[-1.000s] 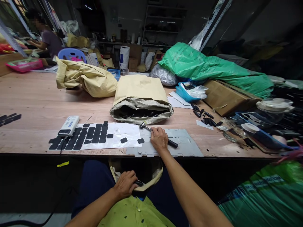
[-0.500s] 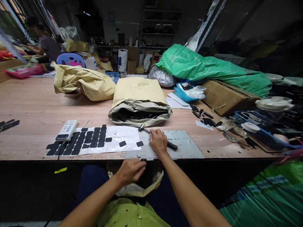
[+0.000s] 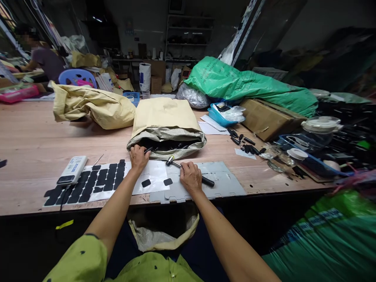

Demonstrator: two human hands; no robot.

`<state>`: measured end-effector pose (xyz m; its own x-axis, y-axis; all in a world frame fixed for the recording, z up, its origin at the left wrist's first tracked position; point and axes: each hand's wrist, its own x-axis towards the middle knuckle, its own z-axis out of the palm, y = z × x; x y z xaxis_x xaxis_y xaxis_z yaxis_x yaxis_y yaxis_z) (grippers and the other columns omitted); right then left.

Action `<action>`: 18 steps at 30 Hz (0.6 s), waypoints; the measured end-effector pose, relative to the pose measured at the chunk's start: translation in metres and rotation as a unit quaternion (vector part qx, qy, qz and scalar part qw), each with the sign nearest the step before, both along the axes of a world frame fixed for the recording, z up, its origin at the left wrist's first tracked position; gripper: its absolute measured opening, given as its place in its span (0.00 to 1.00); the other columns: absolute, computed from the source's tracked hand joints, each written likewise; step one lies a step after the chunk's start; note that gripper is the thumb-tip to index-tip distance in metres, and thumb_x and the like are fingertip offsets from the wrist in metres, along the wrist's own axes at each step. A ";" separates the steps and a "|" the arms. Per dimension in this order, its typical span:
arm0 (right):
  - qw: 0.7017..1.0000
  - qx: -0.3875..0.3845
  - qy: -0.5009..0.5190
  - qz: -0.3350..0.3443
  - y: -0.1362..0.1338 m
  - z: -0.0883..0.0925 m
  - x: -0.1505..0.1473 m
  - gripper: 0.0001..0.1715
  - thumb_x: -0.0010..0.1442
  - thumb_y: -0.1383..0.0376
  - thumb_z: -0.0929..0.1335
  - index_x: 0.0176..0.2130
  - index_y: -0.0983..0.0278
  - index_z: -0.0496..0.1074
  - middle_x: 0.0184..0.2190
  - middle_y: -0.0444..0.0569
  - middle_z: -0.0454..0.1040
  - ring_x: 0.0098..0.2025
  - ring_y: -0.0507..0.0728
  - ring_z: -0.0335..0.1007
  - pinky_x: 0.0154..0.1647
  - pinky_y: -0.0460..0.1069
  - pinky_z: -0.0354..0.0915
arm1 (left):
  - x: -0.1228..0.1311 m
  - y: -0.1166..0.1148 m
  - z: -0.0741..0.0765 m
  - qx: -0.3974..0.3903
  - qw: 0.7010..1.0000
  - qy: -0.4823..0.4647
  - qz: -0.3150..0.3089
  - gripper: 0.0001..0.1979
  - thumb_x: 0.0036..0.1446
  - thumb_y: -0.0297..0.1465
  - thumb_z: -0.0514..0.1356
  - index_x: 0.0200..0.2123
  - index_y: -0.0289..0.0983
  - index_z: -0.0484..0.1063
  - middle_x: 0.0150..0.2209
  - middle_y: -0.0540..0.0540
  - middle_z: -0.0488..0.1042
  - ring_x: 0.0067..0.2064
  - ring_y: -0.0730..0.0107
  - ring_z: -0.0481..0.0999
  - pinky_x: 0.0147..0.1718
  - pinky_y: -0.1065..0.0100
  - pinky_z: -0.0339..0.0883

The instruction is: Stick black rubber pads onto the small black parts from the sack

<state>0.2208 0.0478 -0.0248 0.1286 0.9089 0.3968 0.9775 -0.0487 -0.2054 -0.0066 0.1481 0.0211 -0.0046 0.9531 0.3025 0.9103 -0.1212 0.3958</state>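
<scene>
Your left hand (image 3: 139,157) has moved up from over the lap sack (image 3: 192,231) to the mouth of the yellow sack (image 3: 166,113) on the table (image 3: 102,143). Its fingers are drawn in, with a black piece (image 3: 148,149) at their tips; I cannot tell whether you grip it. A loose pinch could let it slip among the dark parts inside. Your right hand (image 3: 190,176) is wrapped around the hammer (image 3: 208,181) above the grey sheet (image 3: 225,180), its head towards the sack. With the head so near your left hand, a careless swing could catch your fingers. Your left forearm crosses the white sheet (image 3: 155,170); a low sweep might shift the black squares (image 3: 111,176) there. Farther left, the white device's (image 3: 73,166) cable hangs over the table edge, where a snag could drag it off.
</scene>
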 end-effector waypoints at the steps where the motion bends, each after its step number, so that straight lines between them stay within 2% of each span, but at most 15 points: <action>1: 1.000 -0.002 -0.003 0.000 0.000 0.000 0.000 0.13 0.63 0.65 0.64 0.47 0.59 0.72 0.41 0.50 0.70 0.42 0.57 0.58 0.39 0.50 0.50 | -0.005 -0.010 -0.001 0.021 0.999 -0.020 -0.031 0.11 0.60 0.37 0.60 0.41 0.38 0.77 0.43 0.39 0.72 0.48 0.50 0.66 0.47 0.55 0.61; 3: 1.000 -0.006 -0.009 0.000 0.000 0.001 0.000 0.13 0.63 0.64 0.64 0.48 0.59 0.72 0.41 0.50 0.69 0.42 0.57 0.58 0.39 0.51 0.50 | -0.015 -0.033 -0.005 0.016 0.990 -0.065 -0.122 0.10 0.60 0.37 0.61 0.42 0.40 0.77 0.39 0.43 0.74 0.44 0.56 0.68 0.45 0.58 0.62; 6: 1.000 -0.006 -0.011 -0.003 -0.001 0.001 0.000 0.13 0.63 0.64 0.64 0.48 0.59 0.72 0.41 0.50 0.69 0.42 0.57 0.58 0.39 0.51 0.50 | -0.025 -0.065 -0.013 -0.056 0.965 -0.107 -0.232 0.10 0.55 0.36 0.64 0.40 0.40 0.78 0.35 0.47 0.76 0.41 0.60 0.69 0.43 0.62 0.63; 10: 1.000 0.002 -0.006 -0.003 -0.002 -0.001 0.000 0.13 0.63 0.64 0.64 0.47 0.59 0.73 0.41 0.49 0.70 0.41 0.57 0.58 0.39 0.50 0.49 | -0.026 -0.085 -0.022 -0.096 0.962 -0.096 -0.235 0.09 0.51 0.35 0.67 0.37 0.40 0.80 0.33 0.47 0.76 0.40 0.61 0.69 0.41 0.62 0.61; 18: 0.999 -0.042 0.022 -0.003 -0.002 0.004 0.003 0.12 0.63 0.65 0.65 0.46 0.59 0.74 0.40 0.48 0.71 0.41 0.56 0.60 0.37 0.49 0.50 | -0.024 -0.082 -0.023 -0.104 0.965 -0.077 -0.228 0.10 0.52 0.37 0.66 0.38 0.41 0.80 0.34 0.48 0.75 0.41 0.61 0.68 0.41 0.62 0.60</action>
<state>0.2234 0.0463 -0.0209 0.1491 0.9380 0.3131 0.9674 -0.0728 -0.2426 -0.0309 0.0657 -0.0015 0.4008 0.9064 0.1336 0.7096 -0.3994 0.5805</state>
